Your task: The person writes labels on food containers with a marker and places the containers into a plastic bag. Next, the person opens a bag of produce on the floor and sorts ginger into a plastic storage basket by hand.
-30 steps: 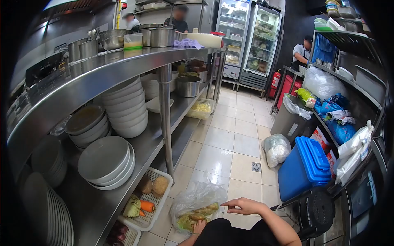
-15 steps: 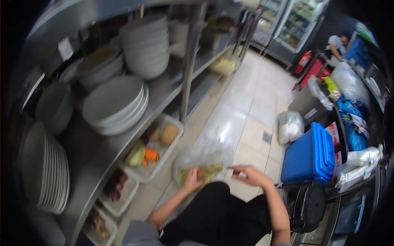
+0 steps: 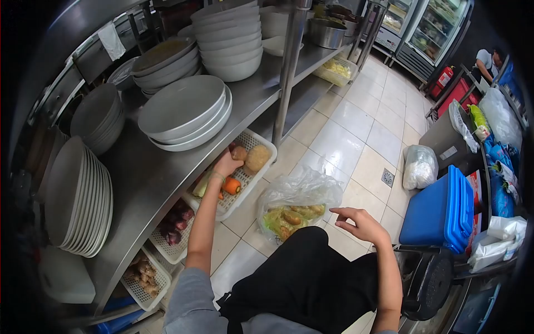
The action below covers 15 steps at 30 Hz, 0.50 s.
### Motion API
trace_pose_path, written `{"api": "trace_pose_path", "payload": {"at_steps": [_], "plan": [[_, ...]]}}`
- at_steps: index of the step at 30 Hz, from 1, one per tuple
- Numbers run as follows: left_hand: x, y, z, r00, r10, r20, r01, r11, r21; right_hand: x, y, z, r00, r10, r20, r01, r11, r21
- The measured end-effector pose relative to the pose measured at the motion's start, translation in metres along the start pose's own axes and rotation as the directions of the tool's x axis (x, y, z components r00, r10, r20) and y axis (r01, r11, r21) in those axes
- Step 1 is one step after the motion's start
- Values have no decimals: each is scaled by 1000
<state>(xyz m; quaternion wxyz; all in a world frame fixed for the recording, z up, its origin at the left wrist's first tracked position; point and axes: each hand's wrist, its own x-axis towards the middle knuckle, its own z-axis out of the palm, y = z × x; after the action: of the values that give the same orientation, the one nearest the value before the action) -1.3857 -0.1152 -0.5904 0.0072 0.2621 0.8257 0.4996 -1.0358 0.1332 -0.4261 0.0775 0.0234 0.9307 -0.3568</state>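
Observation:
My left hand [image 3: 226, 165] reaches into a white plastic basket [image 3: 260, 141] under the steel shelf, fingers curled over the vegetables there. A carrot [image 3: 231, 185] and round brown potatoes [image 3: 257, 158] lie beside it; whether the hand grips anything is hidden. My right hand [image 3: 360, 222] hovers open, fingers spread, just right of a clear plastic bag [image 3: 297, 197] of green and yellow vegetables standing on the tiled floor. My black-clad knee [image 3: 303, 267] is below the bag.
Stacks of white plates [image 3: 186, 111] and bowls [image 3: 231, 42] fill the steel shelf [image 3: 150, 178]. More baskets [image 3: 172, 234] sit beneath. A blue crate [image 3: 442, 209], a black stool [image 3: 431, 284] and a tied bag [image 3: 420, 166] stand at right. A person [image 3: 488, 62] works far back.
My left hand left the plastic bag and reached up-left into the vegetable basket. My head tilted down toward the shelf; the right hand stayed near the bag.

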Motion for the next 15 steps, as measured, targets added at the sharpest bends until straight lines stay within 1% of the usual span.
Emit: {"api": "trace_pose_path", "payload": {"at_steps": [3, 4, 5, 6, 7, 8, 9, 10, 11, 12, 13, 15], "plan": [[17, -46, 1, 993, -10, 115, -28, 948, 317, 0, 9, 2, 1000, -19, 22, 19, 1000, -17], [20, -56, 4, 989, 67, 133, -112, 922, 370, 1, 11, 2, 999, -35, 6, 35, 999, -28], [23, -67, 7, 978, 144, 149, -195, 885, 423, 0, 12, 3, 1000, -2, 24, 3, 999, -50], [26, -78, 9, 962, 219, 165, -272, 838, 473, 1, 13, 3, 999, -19, 25, 21, 998, -57], [33, -63, -2, 913, 75, 402, -263, 861, 436, 2, 14, 4, 999, -33, 30, 34, 997, -63], [34, -56, -6, 874, 129, 468, -340, 851, 400, 4, 14, 4, 999, -29, 36, 31, 998, -57], [49, -121, 14, 896, 13, 445, -259, 828, 497, 5, 15, 4, 999, -23, 48, 25, 998, -50], [38, -83, 2, 868, -98, 486, -275, 721, 636, 7, 17, 6, 998, -43, 48, 44, 999, -29], [24, -34, -12, 828, -208, 520, -319, 588, 743, 8, 17, 4, 997, -38, 64, 39, 999, -22], [20, -36, -4, 902, -304, 306, 47, 774, 631, 9, 18, 4, 997, -32, 72, 35, 999, -33], [15, -39, 5, 921, -382, 73, 338, 878, 338, 10, 18, 4, 996, -25, 86, 29, 999, -43], [24, -87, 15, 928, -347, 133, 229, 816, 531, 11, 18, 3, 995, -13, 96, 18, 998, -54]]}}
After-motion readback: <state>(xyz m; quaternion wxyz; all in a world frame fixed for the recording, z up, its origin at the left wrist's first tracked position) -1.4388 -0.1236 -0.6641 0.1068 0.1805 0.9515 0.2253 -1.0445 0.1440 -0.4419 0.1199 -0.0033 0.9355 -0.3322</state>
